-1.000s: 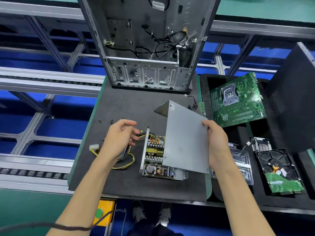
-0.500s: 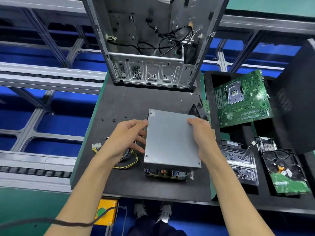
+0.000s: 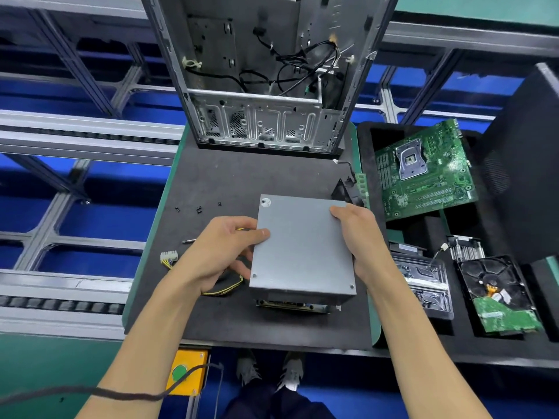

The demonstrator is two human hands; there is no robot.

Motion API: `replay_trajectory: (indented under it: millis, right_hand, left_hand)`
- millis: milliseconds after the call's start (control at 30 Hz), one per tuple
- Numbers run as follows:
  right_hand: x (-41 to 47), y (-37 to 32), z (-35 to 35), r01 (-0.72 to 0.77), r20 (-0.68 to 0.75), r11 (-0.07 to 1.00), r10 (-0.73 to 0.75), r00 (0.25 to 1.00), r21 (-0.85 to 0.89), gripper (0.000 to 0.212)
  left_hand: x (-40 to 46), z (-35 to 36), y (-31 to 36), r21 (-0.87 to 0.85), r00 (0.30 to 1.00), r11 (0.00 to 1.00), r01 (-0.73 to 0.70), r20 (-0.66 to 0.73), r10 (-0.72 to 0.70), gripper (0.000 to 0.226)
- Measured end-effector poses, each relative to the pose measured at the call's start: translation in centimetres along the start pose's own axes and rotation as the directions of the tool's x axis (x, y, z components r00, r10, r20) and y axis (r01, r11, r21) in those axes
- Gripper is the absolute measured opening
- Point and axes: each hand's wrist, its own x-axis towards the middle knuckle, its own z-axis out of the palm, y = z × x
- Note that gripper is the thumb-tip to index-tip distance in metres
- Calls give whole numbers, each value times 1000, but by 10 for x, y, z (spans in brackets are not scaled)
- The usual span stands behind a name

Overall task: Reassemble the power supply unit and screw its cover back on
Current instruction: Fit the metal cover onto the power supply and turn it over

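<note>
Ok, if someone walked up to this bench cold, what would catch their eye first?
Probably the grey metal cover at the centre of the black mat, gripped by the left hand and right hand over the power supply board. Next, the open computer case standing behind it, and the green motherboard in the foam tray to the right.

Cover (image 3: 302, 246) atop power supply (image 3: 292, 305)
</note>
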Motion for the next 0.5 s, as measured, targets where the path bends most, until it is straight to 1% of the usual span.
replay_trajectory:
  millis: [200,333,433,500]
  right_hand:
    - [-2,1,-3,-23,15,1000,23,1000,14,25]
    - [-6,4,-5,-28,19,1000,28,999,2,24]
    - [-7,10,-6,-16,-6,1000,16,1000,-12,24]
    - [-7,13,-5,22,-42,998,-25,999,-51,30]
  left_hand:
    - [1,4,2,32,1000,999,-14,-16,14,18]
    - [1,11,1,31,999,999,22,-47,-21,18]
    - [-1,16,-2,4,998,1000,18,-57,-18,20]
    - [-1,17,-1,-12,998,1000,18,-57,-18,21]
